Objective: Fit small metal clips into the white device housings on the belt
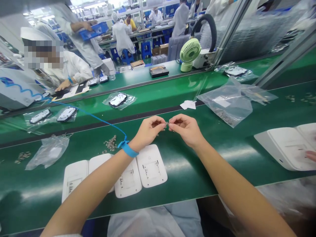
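Observation:
My left hand (150,130), with a blue wrist strap (130,149) on its wrist, is closed in a pinch over the green bench. Fingertip to fingertip with it, my right hand (185,128) pinches too. A tiny metal piece (167,123) shows between the fingertips of both hands; its exact kind is too small to make out. Below my left hand lies a white plastic housing (154,169) with a rectangular recess, one of several in a row partly covered by my left forearm. A pile of small metal parts (111,143) sits left of my left wrist.
A clear bag of small parts (225,103) lies to the right, another plastic bag (49,149) to the left. White housings (283,144) and a co-worker's fingers (311,155) are at the right edge. Bagged parts (118,99) and a green fan (189,52) stand beyond; a blue cord (98,118) crosses the bench.

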`<state>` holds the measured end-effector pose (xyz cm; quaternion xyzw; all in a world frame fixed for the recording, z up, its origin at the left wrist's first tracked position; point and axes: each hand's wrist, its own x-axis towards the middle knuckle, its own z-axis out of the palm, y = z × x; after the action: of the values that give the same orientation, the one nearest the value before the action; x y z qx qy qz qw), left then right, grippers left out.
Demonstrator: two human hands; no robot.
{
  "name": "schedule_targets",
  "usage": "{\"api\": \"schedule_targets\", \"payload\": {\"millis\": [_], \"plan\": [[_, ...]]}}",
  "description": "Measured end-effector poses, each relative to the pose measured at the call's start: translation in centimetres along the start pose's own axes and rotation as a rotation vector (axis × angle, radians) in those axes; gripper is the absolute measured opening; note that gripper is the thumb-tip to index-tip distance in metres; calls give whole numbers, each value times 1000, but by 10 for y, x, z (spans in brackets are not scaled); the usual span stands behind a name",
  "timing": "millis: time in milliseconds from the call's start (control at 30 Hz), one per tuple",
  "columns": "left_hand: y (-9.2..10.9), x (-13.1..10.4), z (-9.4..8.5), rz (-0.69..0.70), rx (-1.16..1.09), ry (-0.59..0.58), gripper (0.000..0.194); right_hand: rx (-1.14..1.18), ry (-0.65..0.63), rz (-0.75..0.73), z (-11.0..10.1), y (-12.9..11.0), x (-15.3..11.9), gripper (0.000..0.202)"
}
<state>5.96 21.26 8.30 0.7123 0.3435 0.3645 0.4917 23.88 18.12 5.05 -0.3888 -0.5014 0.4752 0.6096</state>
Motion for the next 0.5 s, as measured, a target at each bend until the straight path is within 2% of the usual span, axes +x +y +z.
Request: {"api": "schedule_targets", "payload": {"millis": [167, 367, 500], "plan": [[3, -6, -1, 26, 24, 24, 10, 123, -65, 109, 0, -3, -2, 32], [10, -13, 5, 91, 194, 193, 15, -18, 27, 60, 5, -4, -7, 37], [16, -18, 9, 148, 349, 200, 16, -18, -3, 58, 6, -6, -11, 43]]}}
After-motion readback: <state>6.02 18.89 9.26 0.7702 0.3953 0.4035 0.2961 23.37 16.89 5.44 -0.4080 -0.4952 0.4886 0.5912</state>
